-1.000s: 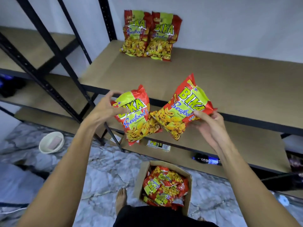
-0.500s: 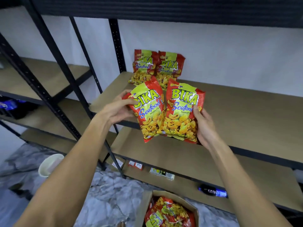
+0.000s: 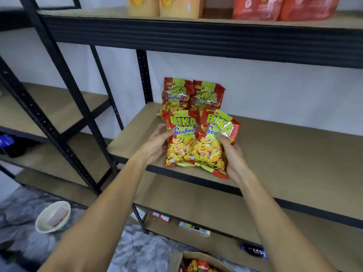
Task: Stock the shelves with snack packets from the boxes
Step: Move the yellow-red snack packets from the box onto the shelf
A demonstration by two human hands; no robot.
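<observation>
Two red and yellow BIKA Seafood snack packets stand side by side on the middle shelf [image 3: 284,154], near its front edge. My left hand [image 3: 157,144] holds the left packet [image 3: 181,138] by its left side. My right hand [image 3: 232,156] grips the right packet [image 3: 213,146] along its lower right side. Behind them two more of the same packets [image 3: 193,96] lean against the white wall. An open cardboard box [image 3: 196,262] with more packets sits on the floor at the bottom edge.
The upper shelf [image 3: 196,34] carries orange and red packs. A lower shelf [image 3: 216,203] lies beneath, and small items and a dark bottle [image 3: 253,250] lie on the bottom one. Black metal uprights [image 3: 64,91] stand left. A cream basket [image 3: 53,216] sits on the marble floor.
Both hands have carried the two packets up and forward from in front of the rack onto the middle shelf, in front of the two at the wall. The view has tilted upward.
</observation>
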